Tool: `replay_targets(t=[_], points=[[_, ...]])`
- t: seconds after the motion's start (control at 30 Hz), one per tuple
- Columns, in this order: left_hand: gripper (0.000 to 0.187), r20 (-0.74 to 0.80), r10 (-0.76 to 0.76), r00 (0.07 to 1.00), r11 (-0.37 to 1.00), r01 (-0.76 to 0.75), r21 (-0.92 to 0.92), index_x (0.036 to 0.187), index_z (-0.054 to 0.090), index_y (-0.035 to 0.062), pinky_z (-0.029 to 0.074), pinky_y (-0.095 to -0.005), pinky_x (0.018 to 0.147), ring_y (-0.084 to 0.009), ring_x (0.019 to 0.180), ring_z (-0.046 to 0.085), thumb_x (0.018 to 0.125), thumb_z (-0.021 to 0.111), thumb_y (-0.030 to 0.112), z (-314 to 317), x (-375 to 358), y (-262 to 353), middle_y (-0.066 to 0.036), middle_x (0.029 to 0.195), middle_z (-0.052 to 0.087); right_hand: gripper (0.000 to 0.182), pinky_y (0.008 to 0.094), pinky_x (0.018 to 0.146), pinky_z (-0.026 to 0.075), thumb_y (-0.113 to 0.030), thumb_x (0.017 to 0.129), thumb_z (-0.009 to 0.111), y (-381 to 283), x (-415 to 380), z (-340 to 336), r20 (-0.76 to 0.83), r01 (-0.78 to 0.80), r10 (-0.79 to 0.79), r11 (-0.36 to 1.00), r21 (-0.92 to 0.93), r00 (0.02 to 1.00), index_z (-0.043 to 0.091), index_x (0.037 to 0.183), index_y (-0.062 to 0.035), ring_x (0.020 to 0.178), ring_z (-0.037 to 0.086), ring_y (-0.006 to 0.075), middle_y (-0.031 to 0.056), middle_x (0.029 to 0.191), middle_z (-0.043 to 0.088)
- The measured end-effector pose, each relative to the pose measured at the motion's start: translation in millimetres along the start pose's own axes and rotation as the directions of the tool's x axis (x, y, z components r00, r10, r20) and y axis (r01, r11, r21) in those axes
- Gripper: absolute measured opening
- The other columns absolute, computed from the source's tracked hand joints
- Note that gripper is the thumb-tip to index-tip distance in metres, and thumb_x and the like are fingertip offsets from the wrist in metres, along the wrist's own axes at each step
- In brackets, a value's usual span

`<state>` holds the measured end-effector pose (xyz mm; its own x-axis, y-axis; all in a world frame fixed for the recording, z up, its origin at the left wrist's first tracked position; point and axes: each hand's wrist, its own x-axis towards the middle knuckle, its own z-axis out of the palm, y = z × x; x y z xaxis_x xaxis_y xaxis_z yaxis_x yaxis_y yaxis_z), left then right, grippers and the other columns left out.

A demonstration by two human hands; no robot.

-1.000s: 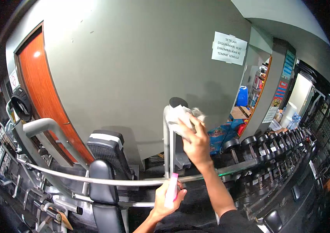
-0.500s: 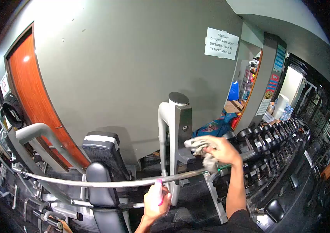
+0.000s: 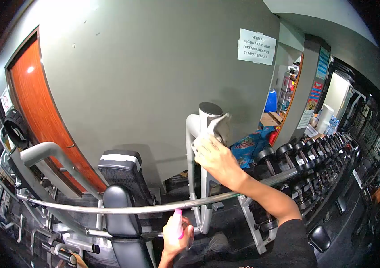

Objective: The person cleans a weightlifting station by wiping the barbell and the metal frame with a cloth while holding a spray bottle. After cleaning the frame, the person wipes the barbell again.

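Note:
A light grey cloth (image 3: 220,128) is held in my right hand (image 3: 214,156), against the upper part of the upright machine post (image 3: 205,117). My left hand (image 3: 175,236) is wrapped round a spray bottle with a pink top (image 3: 178,222), low in front of me, just below the long metal bar (image 3: 150,209). The bar runs across the view, passing in front of the post and the black padded bench (image 3: 121,214).
Racks of dumbbells (image 3: 308,156) stand on the right, beside a blue bag (image 3: 246,147). A grey wall (image 3: 154,80) with a paper sign (image 3: 256,46) rises behind the post. An orange door (image 3: 42,98) is at the left.
My right hand has moved left and up with the cloth, from near the bar's right part to the post. My left hand has stayed nearly in place with the bottle.

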<state>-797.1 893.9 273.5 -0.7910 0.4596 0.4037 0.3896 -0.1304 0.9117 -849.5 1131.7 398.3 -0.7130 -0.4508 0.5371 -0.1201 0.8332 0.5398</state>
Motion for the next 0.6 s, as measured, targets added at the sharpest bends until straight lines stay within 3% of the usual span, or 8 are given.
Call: replay_targets(t=[0.07, 0.1, 0.17, 0.2, 0.27, 0.4, 0.53, 0.6], points=[[0.023, 0.001, -0.017, 1.000, 1.000, 0.017, -0.006, 0.099, 0.049, -0.0034, 0.049, -0.0276, 0.058, -0.0134, 0.062, 0.059, 0.083, 0.062, 0.007, -5.2, -7.1, -10.6, -0.009, 0.079, 0.057, 0.020, 0.0395, 0.100, 0.043, -0.013, 0.077, 0.058, 4.3, -16.1, -12.5, -0.086, 0.077, -0.055, 0.958, 0.275, 0.995, 0.063, 0.096, -0.0089, 0.112, 0.055, 0.0243, 0.0083, 0.105, 0.061], [0.022, -0.038, -0.006, 0.999, 0.999, 0.008, 0.033, 0.097, 0.051, -0.0022, 0.049, -0.0276, 0.058, -0.0137, 0.059, 0.060, 0.081, 0.064, 0.006, -7.2, -10.1, -14.9, -0.009, 0.073, 0.059, 0.020, 0.0395, 0.100, 0.043, -0.013, 0.077, 0.058, 9.0, -25.9, -19.2, -0.085, 0.081, -0.060, 0.958, 0.274, 0.995, 0.063, 0.096, -0.0089, 0.112, 0.055, 0.0243, 0.0083, 0.105, 0.061], [0.023, -0.065, 0.020, 0.998, 0.994, -0.013, 0.104, 0.098, 0.053, -0.0015, 0.049, -0.0283, 0.058, -0.0144, 0.058, 0.060, 0.082, 0.066, 0.007, -14.1, -14.6, -19.2, -0.008, 0.069, 0.060, 0.026, 0.0384, 0.088, 0.050, -0.009, 0.077, 0.057, 21.1, -47.2, -34.4, 0.186, -0.099, -0.021, 0.787, 0.609, 0.982, 0.062, 0.102, -0.0124, 0.104, 0.060, 0.0265, 0.0087, 0.104, 0.062], [0.023, -0.069, 0.016, 0.998, 0.995, -0.009, 0.100, 0.098, 0.053, -0.0015, 0.049, -0.0283, 0.058, -0.0144, 0.058, 0.060, 0.082, 0.066, 0.007, -16.1, -17.2, -23.0, -0.008, 0.069, 0.060, 0.029, 0.0388, 0.079, 0.053, -0.006, 0.079, 0.056, 27.5, -55.1, -42.3, 0.396, -0.372, 0.139, 0.703, 0.606, 0.908, 0.062, 0.106, -0.0169, 0.095, 0.063, 0.0295, 0.0092, 0.101, 0.063], [0.027, -0.077, -0.049, 0.996, 0.999, 0.050, 0.002, 0.107, 0.047, -0.0051, 0.050, -0.0261, 0.059, -0.0121, 0.062, 0.059, 0.087, 0.060, 0.007, -18.6, -21.6, -35.4, -0.008, 0.081, 0.057, 0.027, 0.0395, 0.080, 0.053, -0.008, 0.084, 0.056, 57.0, -61.9, -49.4, 0.625, -0.565, 0.258, 0.743, 0.360, 0.737, 0.062, 0.108, -0.0178, 0.094, 0.063, 0.0315, 0.0104, 0.102, 0.063], [0.027, -0.054, -0.094, 0.994, 0.995, 0.095, 0.022, 0.107, 0.047, -0.0048, 0.050, -0.0258, 0.058, -0.0117, 0.061, 0.058, 0.087, 0.061, 0.008, -19.7, -15.9, -27.4, -0.008, 0.078, 0.057, 0.031, 0.0380, 0.089, 0.049, -0.003, 0.083, 0.059, 72.2, -61.4, -33.5, 0.247, -0.375, 0.295, 0.551, 0.745, 0.923, 0.063, 0.111, -0.0130, 0.103, 0.060, 0.0301, 0.0093, 0.110, 0.061], [0.022, 0.011, -0.081, 0.997, 0.996, 0.081, 0.024, 0.100, 0.049, -0.0044, 0.049, -0.0267, 0.057, -0.0119, 0.060, 0.058, 0.086, 0.061, 0.007, -19.8, -9.2, -36.9, -0.007, 0.075, 0.056, 0.034, 0.0379, 0.094, 0.046, 0.003, 0.081, 0.059, 52.3, -70.4, -19.1, 0.213, -0.353, 0.297, 0.579, 0.735, 0.931, 0.064, 0.112, -0.0107, 0.110, 0.055, 0.0326, 0.0130, 0.113, 0.055], [0.022, 0.028, -0.090, 0.996, 0.995, 0.091, -0.036, 0.099, 0.050, -0.0019, 0.048, -0.0276, 0.057, -0.0142, 0.056, 0.061, 0.087, 0.064, 0.010, -14.9, -7.4, -40.1, -0.009, 0.069, 0.061, 0.036, 0.0379, 0.095, 0.046, 0.003, 0.080, 0.059, 56.8, -77.5, -25.9, 0.361, -0.427, 0.230, 0.479, 0.767, 0.904, 0.064, 0.113, -0.0101, 0.110, 0.056, 0.0323, 0.0129, 0.113, 0.056]])
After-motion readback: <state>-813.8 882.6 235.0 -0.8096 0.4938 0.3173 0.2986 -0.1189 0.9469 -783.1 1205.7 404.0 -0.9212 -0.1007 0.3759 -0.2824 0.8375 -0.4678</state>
